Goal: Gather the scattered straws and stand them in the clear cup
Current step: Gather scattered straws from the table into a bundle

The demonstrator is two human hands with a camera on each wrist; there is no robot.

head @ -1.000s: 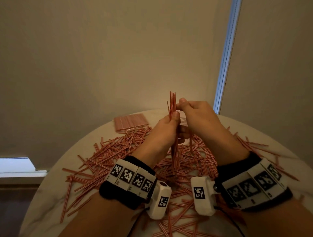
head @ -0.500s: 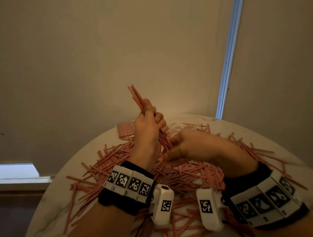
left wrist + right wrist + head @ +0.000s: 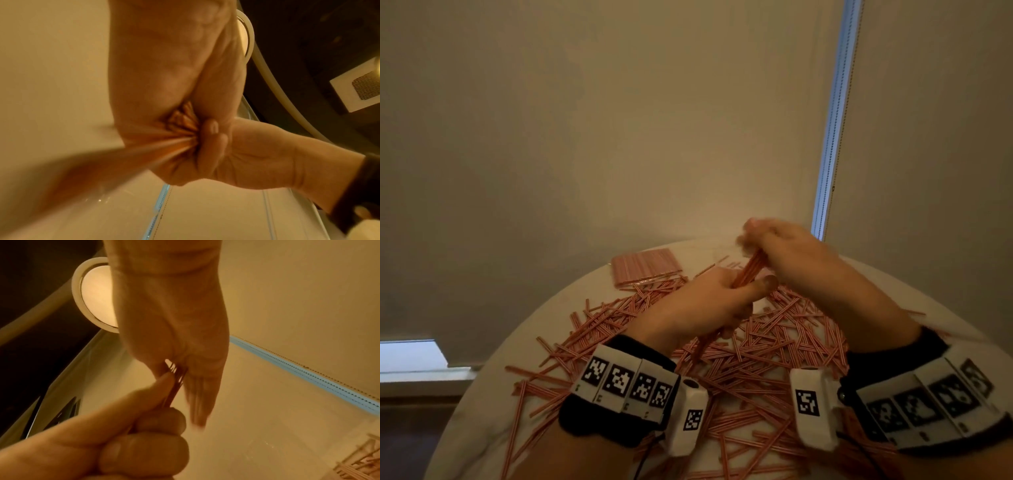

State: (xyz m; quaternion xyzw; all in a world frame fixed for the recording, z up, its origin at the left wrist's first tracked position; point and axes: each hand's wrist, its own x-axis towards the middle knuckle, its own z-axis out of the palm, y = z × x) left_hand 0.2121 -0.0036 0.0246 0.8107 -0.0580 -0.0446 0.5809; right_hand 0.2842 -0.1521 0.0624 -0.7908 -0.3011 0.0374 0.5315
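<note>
Dozens of straws (image 3: pixel 767 346) are lying scattered over the round table (image 3: pixel 493 404), while both hands are clasping one small bundle (image 3: pixel 748 270) above it, the left hand (image 3: pixel 698 305) gripping low and the right hand (image 3: pixel 784 246) pinching the top; squaring the ends now would probably ease standing them. The head view is showing the spread, the wrist views only clenched fingers (image 3: pixel 211 142), and no cup is showing clearly anywhere.
</note>
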